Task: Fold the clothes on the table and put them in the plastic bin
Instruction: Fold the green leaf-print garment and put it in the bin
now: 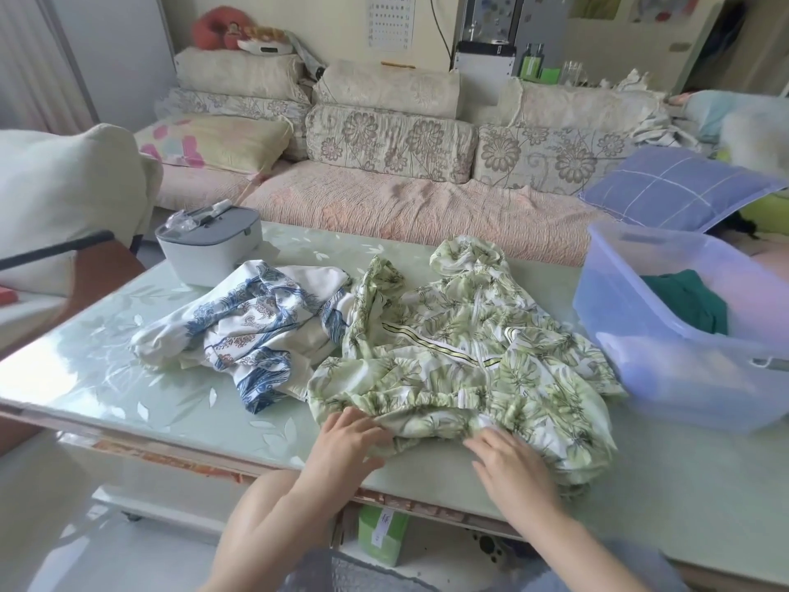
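A green leaf-print hooded jacket (pixel 469 352) lies spread and rumpled on the pale green glass table (pixel 128 378), hood toward the sofa. My left hand (pixel 346 442) rests flat on its near hem at the left, fingers straight. My right hand (pixel 508 463) lies flat on the hem further right, fingers spread. A crumpled white garment with blue print (pixel 252 331) sits to the left of the jacket, touching it. The translucent blue plastic bin (pixel 666 361) stands at the table's right end with a dark green garment (pixel 691 301) inside.
A white and grey lidded box (pixel 209 245) stands at the table's far left. A sofa with floral cushions (pixel 393 138) runs behind the table. A blue checked pillow (pixel 670 185) lies behind the bin. A green carton (pixel 382 536) sits under the table's near edge.
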Motion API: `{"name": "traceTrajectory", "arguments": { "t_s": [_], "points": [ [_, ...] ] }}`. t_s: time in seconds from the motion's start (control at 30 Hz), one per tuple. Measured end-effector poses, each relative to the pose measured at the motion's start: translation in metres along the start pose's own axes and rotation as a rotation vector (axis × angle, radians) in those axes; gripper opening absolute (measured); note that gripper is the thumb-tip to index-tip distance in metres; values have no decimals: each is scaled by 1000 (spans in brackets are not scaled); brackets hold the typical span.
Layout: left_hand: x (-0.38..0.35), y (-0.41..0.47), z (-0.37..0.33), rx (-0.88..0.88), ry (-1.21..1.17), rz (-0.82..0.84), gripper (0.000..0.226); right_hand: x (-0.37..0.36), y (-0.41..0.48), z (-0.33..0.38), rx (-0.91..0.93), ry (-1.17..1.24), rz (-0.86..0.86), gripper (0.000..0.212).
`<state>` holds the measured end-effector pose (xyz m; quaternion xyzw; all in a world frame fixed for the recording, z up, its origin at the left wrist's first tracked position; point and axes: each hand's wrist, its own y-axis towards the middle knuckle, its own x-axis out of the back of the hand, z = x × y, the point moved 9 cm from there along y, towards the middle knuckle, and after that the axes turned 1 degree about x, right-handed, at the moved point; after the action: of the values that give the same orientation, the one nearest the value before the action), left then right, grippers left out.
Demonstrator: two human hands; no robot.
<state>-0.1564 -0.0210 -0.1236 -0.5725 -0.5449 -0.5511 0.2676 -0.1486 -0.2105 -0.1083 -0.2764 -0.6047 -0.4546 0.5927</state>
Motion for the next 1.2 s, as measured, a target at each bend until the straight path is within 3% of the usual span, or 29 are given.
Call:
{"name": "traceTrajectory", "arguments": {
  "t_s": [0.17, 0.27, 0.5, 0.6, 0.73, 0.83, 0.9, 1.0, 1.07, 1.2],
  "points": [
    [4, 7, -2, -81, 37, -100, 10, 8, -12, -33, -31, -163, -57, 38],
    [3, 5, -3, -119, 84, -94, 25, 9, -16, -40, -36, -211, -64, 36],
    [1, 3, -7, -189, 87, -100, 7, 5, -21, -40, 48, -184, -44, 29],
    [-2, 5, -5, -198, 90, -47, 16, 9, -23, -47, 82, -184, -44, 33],
    [3, 8, -1, -247, 123, -46, 25, 27, -23, -55, 103, -40, -104, 22],
    [23, 11, 4, -236, 73, -132, 4, 57, -22, -62, 81, 106, -156, 3],
    [50, 18, 6, -181, -2, -210, 20, 84, -17, -67, 42, 214, -181, 4],
    [103, 23, 13, -76, -201, -337, 23, 128, -13, -71, 59, 283, -259, 12],
    [109, 21, 13, -101, -220, -263, 20, 131, -14, -69, 78, 257, -158, 15],
    [46, -7, 20, -96, -178, 138, 20, 53, -41, -57, 77, 178, 340, 25]
  ]
}}
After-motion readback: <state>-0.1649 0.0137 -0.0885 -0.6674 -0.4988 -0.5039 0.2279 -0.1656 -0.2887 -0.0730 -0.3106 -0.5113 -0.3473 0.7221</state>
